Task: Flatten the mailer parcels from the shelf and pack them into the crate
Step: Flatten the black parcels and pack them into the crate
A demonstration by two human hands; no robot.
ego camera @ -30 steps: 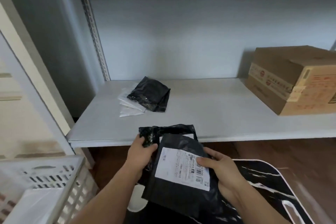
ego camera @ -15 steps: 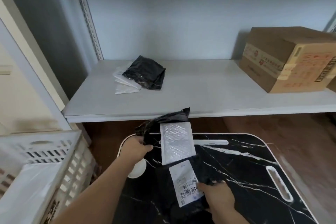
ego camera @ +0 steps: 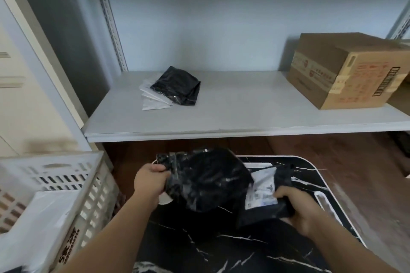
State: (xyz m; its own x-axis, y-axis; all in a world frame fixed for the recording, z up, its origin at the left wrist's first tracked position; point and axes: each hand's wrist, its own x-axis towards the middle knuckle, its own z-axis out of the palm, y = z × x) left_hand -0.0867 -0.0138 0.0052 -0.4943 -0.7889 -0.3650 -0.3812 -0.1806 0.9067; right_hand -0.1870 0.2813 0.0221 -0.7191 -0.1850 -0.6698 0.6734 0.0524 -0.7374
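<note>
Low in the centre of the frame both hands hold a black mailer (ego camera: 208, 179) over the dark marbled worktop (ego camera: 221, 248). The left hand (ego camera: 150, 182) is curled round the mailer's crumpled left end; the right hand (ego camera: 297, 210) grips its lower right corner, just beside the white label (ego camera: 263, 190). The middle of the mailer bulges upward, shiny and creased.

Above, in the middle of the frame, the white shelf (ego camera: 244, 115) carries a second black mailer (ego camera: 177, 86) lying partly on a few white mailers (ego camera: 153, 99) at its left part. A cardboard box (ego camera: 341, 71) sits at the shelf's right end, well apart from them.

At the lower left stands a white slotted crate (ego camera: 66, 175) with something white (ego camera: 42, 217) inside it.
</note>
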